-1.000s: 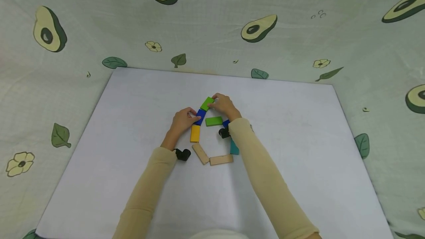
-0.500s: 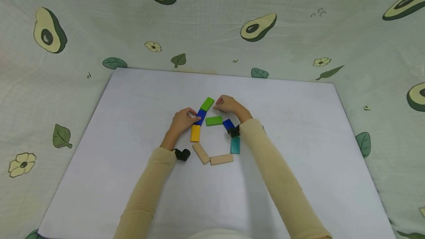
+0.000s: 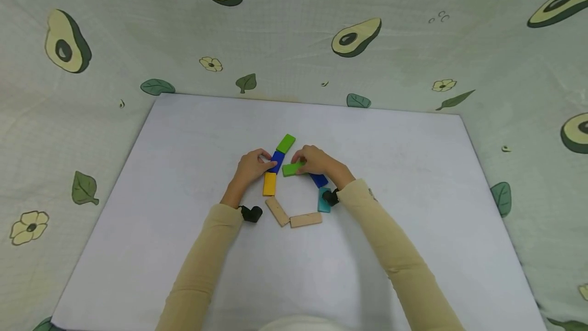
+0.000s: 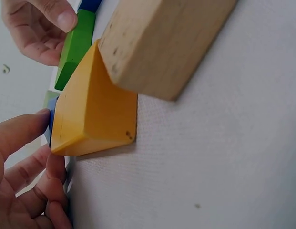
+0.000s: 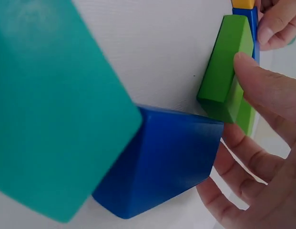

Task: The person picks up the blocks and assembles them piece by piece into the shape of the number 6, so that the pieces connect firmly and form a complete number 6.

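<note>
In the head view, my left hand point(image 3: 250, 170) pinches a blue block point(image 3: 278, 158) between thumb and fingers at the left of a ring of blocks. My right hand point(image 3: 318, 160) holds a green block point(image 3: 290, 170) by its right end, with the thumb on one side and fingers behind it, as the right wrist view shows. Another green block point(image 3: 286, 143) meets the far end of the held blue one. At its near end lies a yellow block point(image 4: 95, 109). Close by the right fingers, a second blue block point(image 5: 171, 157) touches a teal block point(image 5: 57, 105).
Two plain wooden blocks point(image 3: 277, 212) point(image 3: 305, 220) form the near side of the ring. Everything lies on a white tabletop point(image 3: 390, 157), with an avocado-print cloth point(image 3: 294, 24) behind it. Black wrist cameras point(image 3: 251, 214) sit close to the blocks.
My right hand has left the far green block, drawn back toward me and taken hold of the inner green block, which has shifted slightly left. My left hand has stayed on the blue block.
</note>
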Demonstrator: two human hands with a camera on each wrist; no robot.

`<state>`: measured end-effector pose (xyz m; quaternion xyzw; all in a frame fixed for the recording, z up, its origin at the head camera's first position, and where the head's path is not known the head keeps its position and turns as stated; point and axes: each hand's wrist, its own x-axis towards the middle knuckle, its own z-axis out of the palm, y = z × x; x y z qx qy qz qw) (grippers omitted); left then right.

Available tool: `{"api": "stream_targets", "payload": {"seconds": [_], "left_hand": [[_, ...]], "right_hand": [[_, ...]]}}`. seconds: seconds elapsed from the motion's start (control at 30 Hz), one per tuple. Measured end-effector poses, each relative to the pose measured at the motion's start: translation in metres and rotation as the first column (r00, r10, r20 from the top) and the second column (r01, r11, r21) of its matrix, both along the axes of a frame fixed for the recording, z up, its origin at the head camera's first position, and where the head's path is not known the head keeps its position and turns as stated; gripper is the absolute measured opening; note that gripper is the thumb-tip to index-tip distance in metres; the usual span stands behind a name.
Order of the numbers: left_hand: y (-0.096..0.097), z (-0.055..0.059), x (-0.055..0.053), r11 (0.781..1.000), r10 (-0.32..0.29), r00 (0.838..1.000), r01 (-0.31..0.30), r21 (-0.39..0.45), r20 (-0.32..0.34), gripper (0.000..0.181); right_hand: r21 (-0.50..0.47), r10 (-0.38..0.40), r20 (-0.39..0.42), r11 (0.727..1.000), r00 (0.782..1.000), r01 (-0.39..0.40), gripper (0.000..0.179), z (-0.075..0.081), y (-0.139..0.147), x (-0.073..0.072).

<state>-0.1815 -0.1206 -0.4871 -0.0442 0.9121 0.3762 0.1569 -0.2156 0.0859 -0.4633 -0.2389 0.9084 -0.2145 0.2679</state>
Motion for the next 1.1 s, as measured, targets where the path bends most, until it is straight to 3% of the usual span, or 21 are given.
{"api": "stream_targets", "payload": {"seconds": [0.33,0.67,0.77,0.9,1.1], "left_hand": [[0.002,-0.001,0.001,1.0,-0.004,1.0,0.004,-0.02,-0.015,0.036],[0.0,-0.003,0.004,1.0,-0.009,1.0,0.009,-0.009,-0.015,0.037],[-0.005,-0.003,0.008,0.999,-0.023,1.0,0.023,0.023,-0.012,0.039],[-0.015,-0.002,0.017,0.997,-0.042,0.999,0.041,0.066,0.017,0.042],[-0.026,-0.002,0.028,0.992,-0.098,0.993,0.092,0.088,0.071,0.048]], "right_hand": [[0.089,0.076,-0.08,0.994,0.994,-0.068,0.031,0.004,-0.004,0.009],[0.124,0.086,-0.102,0.99,0.991,-0.073,0.032,0.001,-0.006,0.013],[0.045,0.041,-0.078,0.998,0.996,-0.038,0.034,0.003,0.0,0.014],[-0.027,-0.096,-0.041,0.995,0.995,0.095,0.039,0.01,0.014,0.016],[0.046,-0.226,0.044,0.974,0.973,0.224,0.049,0.011,0.033,0.023]]}}
